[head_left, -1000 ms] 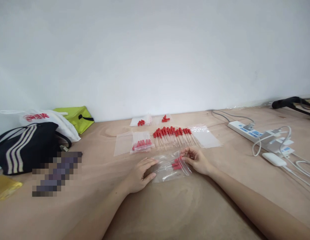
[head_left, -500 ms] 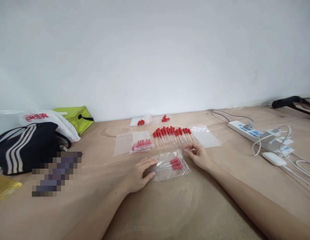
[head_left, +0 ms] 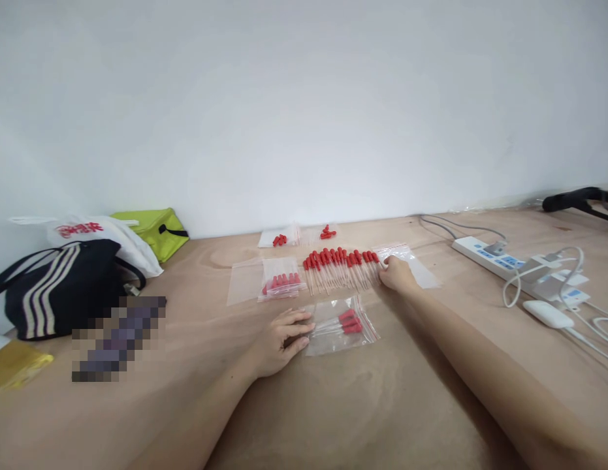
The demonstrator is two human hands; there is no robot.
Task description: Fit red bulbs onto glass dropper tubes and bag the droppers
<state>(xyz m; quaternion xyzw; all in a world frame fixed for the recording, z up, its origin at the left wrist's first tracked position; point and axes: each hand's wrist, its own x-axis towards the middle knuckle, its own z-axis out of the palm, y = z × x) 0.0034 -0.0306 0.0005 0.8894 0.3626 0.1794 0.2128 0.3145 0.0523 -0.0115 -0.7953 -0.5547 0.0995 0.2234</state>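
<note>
My left hand [head_left: 283,343] rests on the table with its fingers apart, fingertips touching the left edge of a clear zip bag [head_left: 328,344]. Inside that bag lie a few red-tipped sticks [head_left: 350,322], tips to the right. My right hand [head_left: 398,274] is at the right end of a row of several red-tipped sticks [head_left: 333,264]; its thumb and finger are closed together, and what they pinch is too small to make out. Behind this hand lies a flat clear bag [head_left: 416,267]. Left of the row, another bag holds several red tips [head_left: 284,281].
Two bags with red pieces [head_left: 279,240] [head_left: 328,232] lie near the wall. At the left are a black striped bag [head_left: 63,287], a white plastic bag [head_left: 132,245] and a green bag [head_left: 166,251]. A power strip [head_left: 484,260] with cables lies at the right.
My right hand has moved forward and right, from beside the zip bag to the right end of the stick row, and its fingers have closed. My left hand stays by the bag.
</note>
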